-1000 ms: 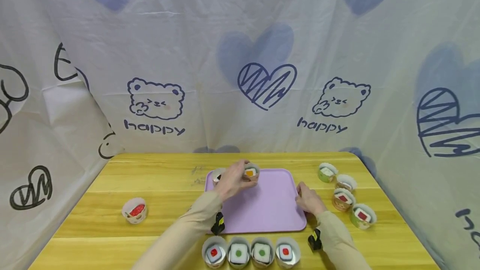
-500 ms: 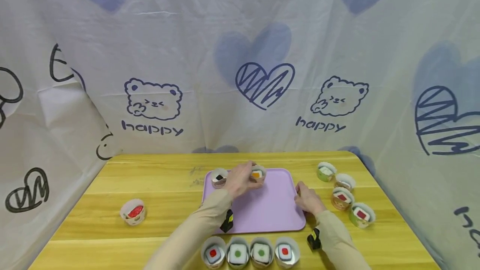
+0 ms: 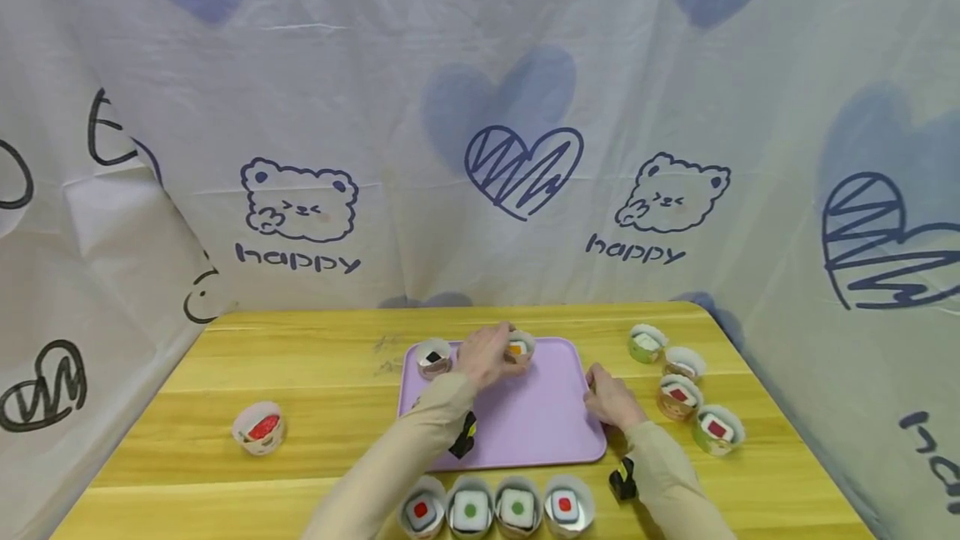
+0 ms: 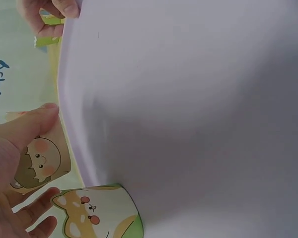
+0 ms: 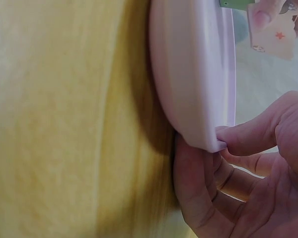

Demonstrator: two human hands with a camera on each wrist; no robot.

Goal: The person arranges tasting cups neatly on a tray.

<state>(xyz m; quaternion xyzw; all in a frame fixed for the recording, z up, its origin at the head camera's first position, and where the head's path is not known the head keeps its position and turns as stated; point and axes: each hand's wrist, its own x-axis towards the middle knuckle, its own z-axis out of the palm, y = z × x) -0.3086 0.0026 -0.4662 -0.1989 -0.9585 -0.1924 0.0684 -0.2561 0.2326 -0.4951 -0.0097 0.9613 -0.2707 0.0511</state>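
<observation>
My left hand (image 3: pixel 486 357) holds a paper cup (image 3: pixel 519 348) with an orange-topped white piece inside, at the back edge of the lilac tray (image 3: pixel 536 415). In the left wrist view this cup (image 4: pixel 44 161) bears a cartoon face, pinched between thumb and fingers. Beside it, close to the fingertips, stands a green cup (image 4: pixel 102 210) with a dog print; from the head view the hand hides it. A cup (image 3: pixel 433 358) with a black-topped piece sits at the tray's back left corner. My right hand (image 3: pixel 611 398) grips the tray's right rim, thumb on top (image 5: pixel 248 136) and fingers beneath.
Several cups (image 3: pixel 517 507) stand in a row before the tray's front edge. To the right, more cups (image 3: pixel 679 397) stand in a loose line on the wooden table (image 3: pixel 315 407). One cup (image 3: pixel 259 428) with a red piece is at the left. A printed curtain (image 3: pixel 420 215) hangs behind.
My left hand has moved right along the tray's back edge with the orange-topped cup, uncovering the black-topped cup. The right hand stays on the rim. The head view has shifted slightly.
</observation>
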